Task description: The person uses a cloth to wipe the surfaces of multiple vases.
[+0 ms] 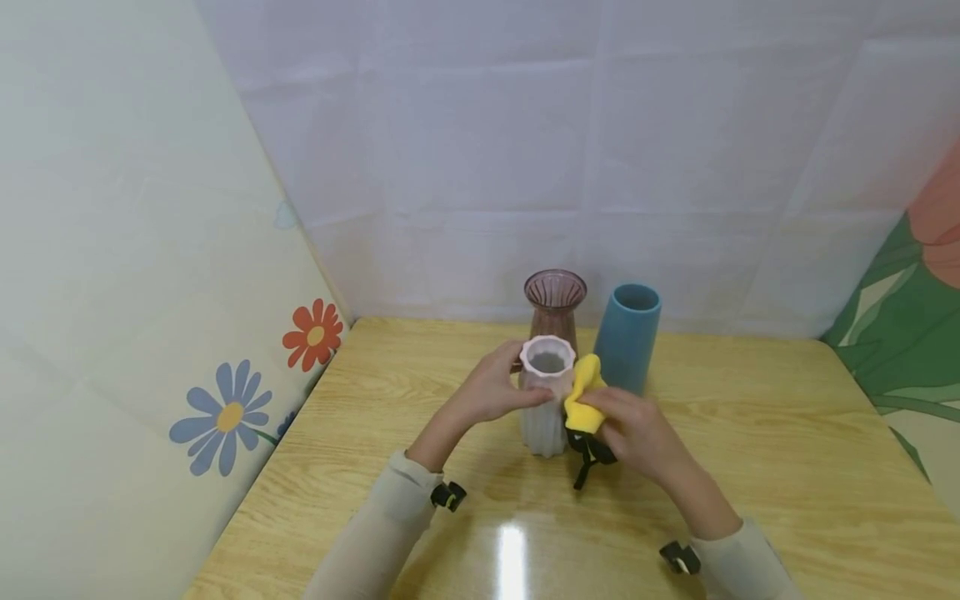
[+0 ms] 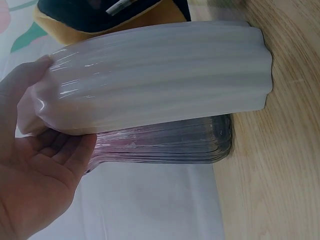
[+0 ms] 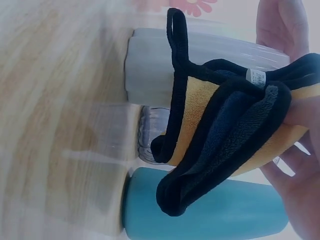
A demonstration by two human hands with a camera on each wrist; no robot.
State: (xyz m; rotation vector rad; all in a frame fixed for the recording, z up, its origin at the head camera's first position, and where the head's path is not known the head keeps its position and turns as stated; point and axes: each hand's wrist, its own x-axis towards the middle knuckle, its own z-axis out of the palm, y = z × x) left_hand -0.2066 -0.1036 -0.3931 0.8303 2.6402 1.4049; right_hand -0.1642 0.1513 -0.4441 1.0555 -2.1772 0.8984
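My left hand (image 1: 498,387) grips a pale fluted vase (image 2: 165,75) just below its scalloped rim, thumb on the near side and fingers curled round the back. The vase stands upright in the head view. In my right hand (image 1: 637,433) a folded cloth (image 1: 583,404), yellow on one face and dark blue on the other with black edging, is pinched between thumb and fingers. It lies right at the vase's right side, near the rim. A black hanging loop (image 3: 177,35) and a small white label (image 3: 256,77) show on the cloth in the right wrist view.
Close behind the pale vase stands a purple ribbed glass vase (image 1: 553,300) with a flared mouth. A tall blue vase (image 1: 630,342) is to its right. The wood-grain table (image 1: 750,433) ends at a white sheet (image 1: 480,150) behind.
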